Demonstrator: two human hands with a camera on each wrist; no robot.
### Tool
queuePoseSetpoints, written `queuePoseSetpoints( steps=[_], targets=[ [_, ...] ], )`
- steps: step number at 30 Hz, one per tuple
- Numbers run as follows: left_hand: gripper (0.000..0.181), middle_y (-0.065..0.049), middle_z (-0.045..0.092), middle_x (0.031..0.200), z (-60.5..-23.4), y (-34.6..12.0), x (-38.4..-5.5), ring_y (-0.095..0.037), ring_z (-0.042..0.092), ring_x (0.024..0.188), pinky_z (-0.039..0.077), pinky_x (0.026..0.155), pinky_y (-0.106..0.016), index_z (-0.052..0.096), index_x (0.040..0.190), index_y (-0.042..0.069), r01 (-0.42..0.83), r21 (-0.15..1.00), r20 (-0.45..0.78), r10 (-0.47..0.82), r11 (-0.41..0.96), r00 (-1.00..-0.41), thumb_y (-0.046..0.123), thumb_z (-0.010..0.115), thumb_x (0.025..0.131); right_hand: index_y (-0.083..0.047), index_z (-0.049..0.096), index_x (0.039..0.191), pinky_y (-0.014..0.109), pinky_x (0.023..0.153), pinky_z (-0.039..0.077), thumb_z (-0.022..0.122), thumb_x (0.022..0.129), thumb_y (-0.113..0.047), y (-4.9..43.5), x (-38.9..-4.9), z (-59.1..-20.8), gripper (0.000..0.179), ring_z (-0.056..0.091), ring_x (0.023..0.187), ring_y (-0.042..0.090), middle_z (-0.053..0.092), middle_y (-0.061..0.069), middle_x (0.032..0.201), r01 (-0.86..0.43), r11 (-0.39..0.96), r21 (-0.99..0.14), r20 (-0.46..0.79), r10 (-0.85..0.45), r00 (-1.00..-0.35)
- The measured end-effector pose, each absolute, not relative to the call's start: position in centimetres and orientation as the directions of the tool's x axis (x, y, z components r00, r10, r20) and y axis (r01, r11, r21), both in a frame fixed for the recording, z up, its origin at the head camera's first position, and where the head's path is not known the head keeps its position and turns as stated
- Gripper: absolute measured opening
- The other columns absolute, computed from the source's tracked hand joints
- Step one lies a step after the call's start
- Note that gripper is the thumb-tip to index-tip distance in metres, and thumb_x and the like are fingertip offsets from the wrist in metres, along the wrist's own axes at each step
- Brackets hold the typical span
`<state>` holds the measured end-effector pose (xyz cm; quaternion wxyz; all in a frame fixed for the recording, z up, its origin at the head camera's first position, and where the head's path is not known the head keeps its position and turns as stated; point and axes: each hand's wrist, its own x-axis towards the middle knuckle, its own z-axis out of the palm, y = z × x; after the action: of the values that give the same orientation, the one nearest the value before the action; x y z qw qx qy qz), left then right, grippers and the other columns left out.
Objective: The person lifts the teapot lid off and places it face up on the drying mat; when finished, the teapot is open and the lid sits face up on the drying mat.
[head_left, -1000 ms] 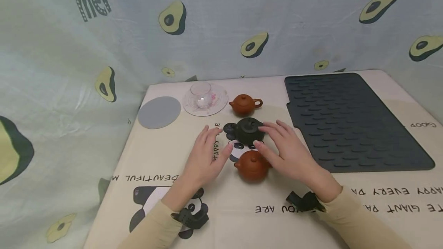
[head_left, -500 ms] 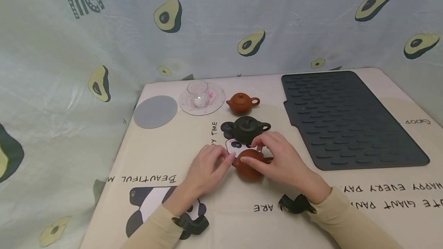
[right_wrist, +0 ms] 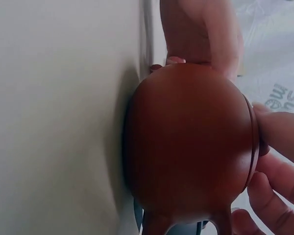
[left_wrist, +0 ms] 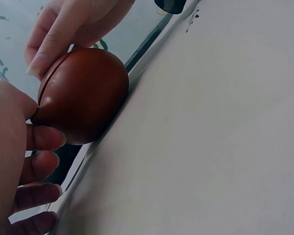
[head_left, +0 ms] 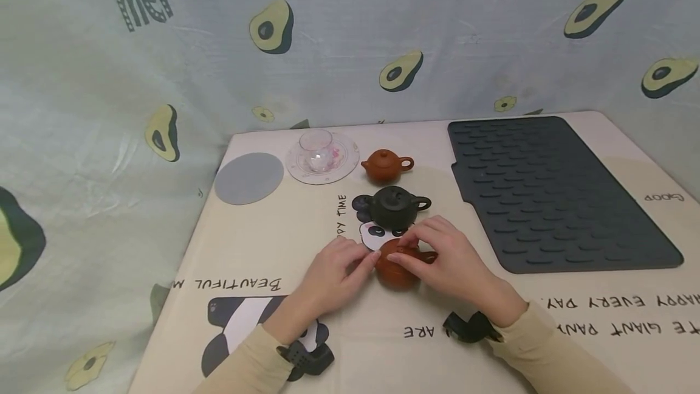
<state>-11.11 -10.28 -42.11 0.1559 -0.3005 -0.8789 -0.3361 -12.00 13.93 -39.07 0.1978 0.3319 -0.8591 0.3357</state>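
A reddish-brown clay teapot (head_left: 397, 277) stands on the cloth in front of me, spout to the left and handle to the right. My left hand (head_left: 335, 277) pinches its spout (left_wrist: 38, 113) between thumb and index finger, the other fingers loosely bent below. From the right, my right hand (head_left: 452, 261) reaches over the top, thumb and fingertips pinching the knob of the lid (right_wrist: 254, 142). The lid sits on the pot's mouth. Just behind stands a dark teapot (head_left: 391, 210), and farther back a smaller reddish-brown teapot (head_left: 383, 168).
At the back left, a clear glass cup (head_left: 315, 146) stands on a patterned saucer (head_left: 348, 166), beside a flat grey disc (head_left: 248, 179). A dark ribbed mat (head_left: 558, 199) covers the right side. The pale printed tablecloth (head_left: 262, 242) meets a hanging avocado-print curtain (head_left: 339, 47).
Both hands have come down to the front teapot from near the dark one. The right hand has taken the lid's knob, and the left has closed on the spout.
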Motion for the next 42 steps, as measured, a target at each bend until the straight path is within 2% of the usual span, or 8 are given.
queuePoseSetpoints(
  steps=[15, 20, 24, 28, 33, 39, 42],
  targets=[
    [0.023, 0.012, 0.059, 0.075, -42.2, -10.2, -11.2, -0.010, 0.053, 0.078, 0.045, 0.070, -0.029, 0.070, 0.080, 0.021, 0.623, 0.532, 0.457, 0.425, 0.573, -0.781, 0.028, 0.064, 0.101, -0.023, 0.072, 0.092, 0.034, 0.071, 0.057, 0.090, 0.080, -0.022, 14.1, -11.9, -39.3, 0.021, 0.058, 0.091, 0.007, 0.064, -0.014, 0.092, -0.669, 0.511, -0.540, 0.536, -0.403, -0.741],
    [0.025, 0.012, 0.055, 0.072, -42.1, -10.3, -11.2, -0.010, 0.051, 0.075, 0.043, 0.068, -0.028, 0.068, 0.077, 0.022, 0.633, 0.532, 0.471, 0.424, 0.563, -0.774, 0.028, 0.064, 0.101, -0.025, 0.071, 0.093, 0.034, 0.072, 0.054, 0.088, 0.082, -0.019, 14.0, -12.0, -39.1, 0.021, 0.060, 0.086, 0.008, 0.063, -0.015, 0.091, -0.661, 0.479, -0.577, 0.535, -0.390, -0.749],
    [0.027, 0.013, 0.054, 0.071, -42.2, -10.4, -11.2, -0.009, 0.051, 0.074, 0.043, 0.067, -0.028, 0.067, 0.075, 0.022, 0.634, 0.531, 0.473, 0.424, 0.562, -0.772, 0.028, 0.064, 0.101, -0.027, 0.070, 0.093, 0.034, 0.071, 0.051, 0.086, 0.085, -0.020, 14.1, -12.0, -39.0, 0.019, 0.061, 0.085, 0.011, 0.064, -0.017, 0.091, -0.616, 0.482, -0.623, 0.506, -0.353, -0.787],
    [0.027, 0.012, 0.055, 0.072, -42.3, -10.4, -11.3, -0.009, 0.052, 0.075, 0.043, 0.068, -0.028, 0.068, 0.076, 0.022, 0.632, 0.539, 0.473, 0.421, 0.557, -0.774, 0.028, 0.063, 0.101, -0.027, 0.070, 0.096, 0.031, 0.073, 0.052, 0.084, 0.088, -0.022, 14.4, -12.1, -38.6, 0.017, 0.062, 0.087, 0.010, 0.066, -0.017, 0.093, -0.523, 0.491, -0.697, 0.437, -0.288, -0.852],
    [0.025, 0.012, 0.057, 0.073, -42.3, -10.4, -11.4, -0.009, 0.053, 0.075, 0.044, 0.068, -0.029, 0.069, 0.077, 0.022, 0.627, 0.553, 0.465, 0.421, 0.548, -0.779, 0.028, 0.065, 0.101, -0.021, 0.071, 0.103, 0.031, 0.071, 0.057, 0.076, 0.095, -0.027, 14.9, -12.3, -38.2, 0.011, 0.067, 0.084, 0.017, 0.069, -0.006, 0.097, -0.326, 0.375, -0.867, 0.259, -0.218, -0.941],
    [0.025, 0.013, 0.059, 0.073, -42.1, -10.4, -11.3, -0.008, 0.054, 0.075, 0.045, 0.070, -0.029, 0.071, 0.078, 0.021, 0.603, 0.579, 0.433, 0.420, 0.548, -0.798, 0.028, 0.065, 0.101, -0.014, 0.067, 0.112, 0.031, 0.082, 0.053, 0.067, 0.100, -0.038, 15.5, -12.7, -37.9, 0.027, 0.068, 0.093, 0.022, 0.069, 0.004, 0.105, -0.131, 0.327, -0.936, 0.088, -0.142, -0.986],
    [0.025, 0.014, 0.058, 0.073, -42.0, -10.4, -11.3, -0.007, 0.054, 0.074, 0.046, 0.070, -0.030, 0.070, 0.077, 0.021, 0.597, 0.593, 0.425, 0.419, 0.541, -0.802, 0.027, 0.064, 0.101, -0.007, 0.064, 0.116, 0.031, 0.083, 0.052, 0.063, 0.103, -0.037, 15.7, -13.0, -37.9, 0.033, 0.064, 0.094, 0.023, 0.067, 0.009, 0.105, -0.049, 0.255, -0.966, 0.019, -0.121, -0.993]
  ],
)
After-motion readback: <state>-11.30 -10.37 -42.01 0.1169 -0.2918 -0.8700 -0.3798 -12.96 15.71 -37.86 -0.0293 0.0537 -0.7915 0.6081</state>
